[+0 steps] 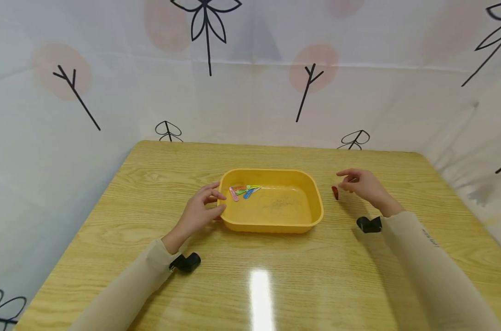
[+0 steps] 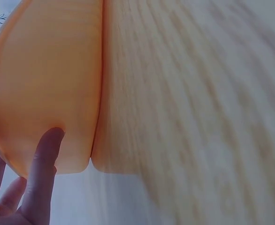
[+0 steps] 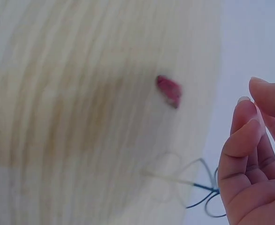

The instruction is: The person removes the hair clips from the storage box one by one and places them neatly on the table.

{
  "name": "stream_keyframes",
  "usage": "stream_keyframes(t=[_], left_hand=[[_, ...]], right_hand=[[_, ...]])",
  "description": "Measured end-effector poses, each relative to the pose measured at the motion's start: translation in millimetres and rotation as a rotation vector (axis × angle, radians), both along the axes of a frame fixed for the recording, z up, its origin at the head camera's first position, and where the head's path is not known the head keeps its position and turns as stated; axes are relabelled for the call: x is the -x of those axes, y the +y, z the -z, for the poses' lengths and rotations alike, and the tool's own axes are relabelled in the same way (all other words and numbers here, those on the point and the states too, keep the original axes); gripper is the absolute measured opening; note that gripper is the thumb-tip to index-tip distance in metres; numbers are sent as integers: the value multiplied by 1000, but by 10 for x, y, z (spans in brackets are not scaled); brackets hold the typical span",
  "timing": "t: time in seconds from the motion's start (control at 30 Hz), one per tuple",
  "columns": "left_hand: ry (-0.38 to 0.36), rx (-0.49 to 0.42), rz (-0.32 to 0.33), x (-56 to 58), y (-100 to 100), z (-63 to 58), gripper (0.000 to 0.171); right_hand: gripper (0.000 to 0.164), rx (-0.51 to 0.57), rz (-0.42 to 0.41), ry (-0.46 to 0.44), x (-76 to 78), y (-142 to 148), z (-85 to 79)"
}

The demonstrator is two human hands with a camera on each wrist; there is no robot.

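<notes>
A yellow plastic tray [image 1: 271,228] stands on the wooden table, with several colourful snap hair clips [image 1: 243,191] gathered at its left end. My left hand [image 1: 198,209] holds the tray at that end; fingers bend over the rim, and in the left wrist view one fingertip [image 2: 57,133] presses the outer wall. To the right of the tray is a single red hair clip [image 1: 335,192]. My right hand [image 1: 363,186] is just beside this clip, its fingers loosely bent with nothing between them. The right wrist view shows a gap between the red clip [image 3: 169,91] and the fingertips [image 3: 244,108].
The wooden table [image 1: 217,285] extends on all sides of the tray. Behind it hangs a pale cloth [image 1: 250,101] with line-drawn plants. A black wrist mount [image 1: 186,263] sticks out below the left sleeve, another black mount [image 1: 368,225] below the right.
</notes>
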State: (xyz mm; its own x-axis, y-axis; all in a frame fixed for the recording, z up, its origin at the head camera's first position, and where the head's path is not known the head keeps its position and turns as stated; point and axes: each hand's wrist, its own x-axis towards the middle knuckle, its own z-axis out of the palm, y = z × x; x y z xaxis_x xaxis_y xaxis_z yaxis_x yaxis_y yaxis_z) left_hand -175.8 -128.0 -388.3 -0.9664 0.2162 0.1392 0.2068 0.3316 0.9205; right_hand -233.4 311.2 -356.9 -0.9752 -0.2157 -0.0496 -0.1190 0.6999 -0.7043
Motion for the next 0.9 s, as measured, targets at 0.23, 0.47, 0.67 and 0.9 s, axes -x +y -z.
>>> stream_keyframes(t=[0.23,0.47,0.67,0.9], left_hand=[[-9,-1,0,-6,1,0,15],[-20,-9,-6,-7,-2,-4,15],[-30,-27,4,7,-8,7,15],[-9,9,4,23,-12,9,15]], right_hand=[[39,-10,-16,38,-29,-103,-138],[34,-13,-56,104,-43,-245,-270],[31,-18,-81,129,-57,-381,-389],[32,-32,-95,130,-46,-541,-498]])
